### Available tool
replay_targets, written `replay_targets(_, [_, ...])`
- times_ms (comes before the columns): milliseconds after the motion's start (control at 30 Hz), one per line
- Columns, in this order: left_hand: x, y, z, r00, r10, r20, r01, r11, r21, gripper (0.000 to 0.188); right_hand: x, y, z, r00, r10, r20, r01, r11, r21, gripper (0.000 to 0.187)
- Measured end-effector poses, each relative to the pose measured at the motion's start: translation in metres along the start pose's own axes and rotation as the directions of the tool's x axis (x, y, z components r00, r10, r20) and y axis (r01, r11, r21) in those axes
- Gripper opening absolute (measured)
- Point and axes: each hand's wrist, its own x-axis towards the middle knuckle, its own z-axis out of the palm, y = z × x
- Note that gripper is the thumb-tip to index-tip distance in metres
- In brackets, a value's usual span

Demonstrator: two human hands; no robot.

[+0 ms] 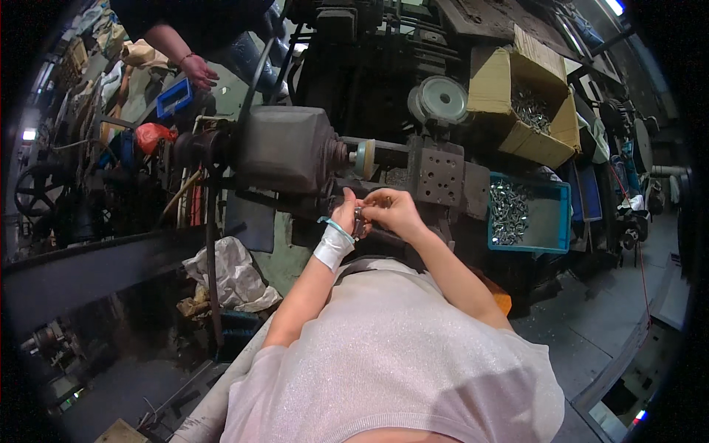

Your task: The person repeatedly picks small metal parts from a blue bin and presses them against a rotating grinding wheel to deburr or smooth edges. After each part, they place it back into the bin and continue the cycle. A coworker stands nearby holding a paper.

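My left hand [344, 211] and my right hand [397, 215] meet in front of my chest, close to the machine's near side. A small dark, shiny piece [359, 222] lies between them, its kind too small to tell. The left hand is closed round it with the thumb pointing up. My right thumb and forefinger pinch at its upper end. White wrapping and a teal band circle my left wrist. Just beyond the hands, a grinding machine [284, 148] carries a small wheel [365, 159] on its spindle, facing a dark block with holes [441, 177].
On the right, a blue-green crate [566, 221] holds many small metal parts [509, 213]. Behind it, an open cardboard box [491, 85] contains more. Another person's hand [198, 71] hangs at the upper left near a blue tray [174, 98]. A crumpled white sack [230, 275] lies left.
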Motion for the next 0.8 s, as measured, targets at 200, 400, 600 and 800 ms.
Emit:
replay_targets(200, [-0.008, 0.007, 0.004, 0.996, 0.075, 0.050, -0.076, 0.997, 0.000, 0.052, -0.002, 0.000, 0.005, 0.982, -0.080, -0.174, 0.058, 0.991, -0.124, 0.013])
replay_targets(400, [-0.001, -0.001, 0.000, 0.951, 0.310, 0.011, -0.304, 0.925, 0.228, 0.016, 0.008, 0.002, -0.010, 0.956, -0.233, -0.179, 0.166, 0.931, -0.325, 0.015])
replay_targets(600, [0.015, 0.001, 0.006, 0.944, 0.327, -0.040, -0.310, 0.923, 0.228, 0.013, 0.025, 0.016, -0.010, 0.923, -0.029, -0.385, 0.012, 0.999, -0.046, 0.013])
replay_targets(800, [0.031, 0.004, 0.017, 0.941, 0.299, -0.157, -0.264, 0.941, 0.210, 0.014, 0.048, 0.019, -0.014, 0.887, -0.062, -0.458, -0.003, 0.990, -0.139, 0.016])
